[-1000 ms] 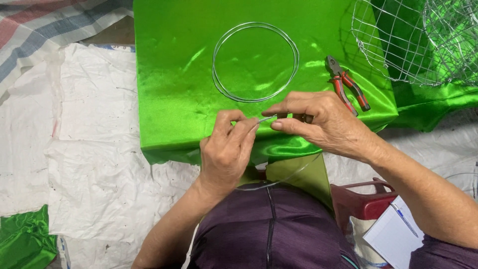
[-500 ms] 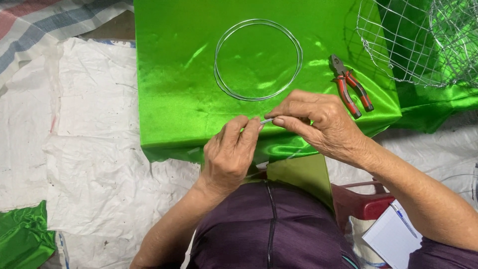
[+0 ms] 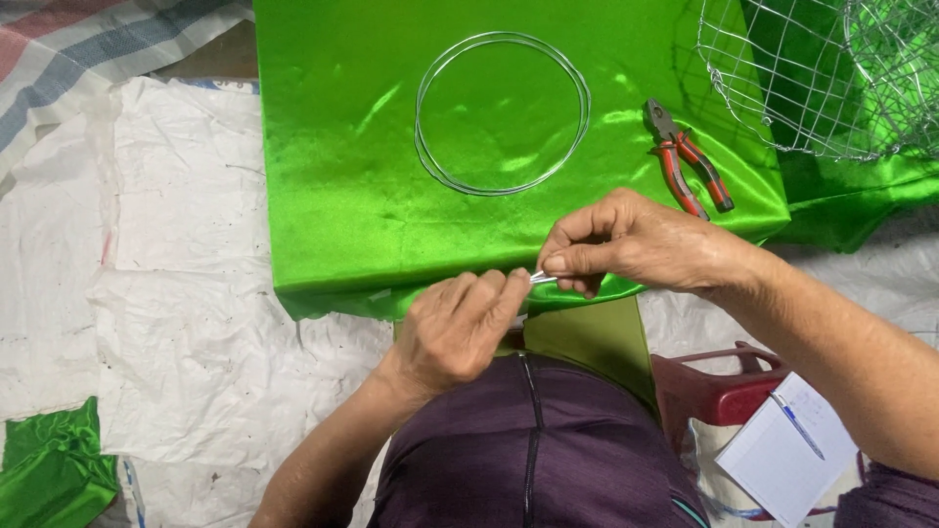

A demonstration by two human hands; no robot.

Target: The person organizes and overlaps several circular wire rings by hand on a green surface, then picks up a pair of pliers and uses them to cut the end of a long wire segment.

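Bright green satin cloth [image 3: 372, 196] covers the bench; red-handled pliers [image 3: 688, 168] and a silver wire ring [image 3: 502, 112] lie beside white sheeting [image 3: 176, 293].

One head-worn camera looks steeply down from close above the lap: green satin cloth [image 3: 372, 176] fills twelve o'clock, wire ring [image 3: 502, 112] near centre-top, pliers [image 3: 689, 168] at two (no second view).

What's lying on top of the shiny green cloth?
On the green satin cloth lie a wire ring and red-handled pliers. The wire mesh basket overlaps its far right corner. Whatever the cloth covers is hidden.
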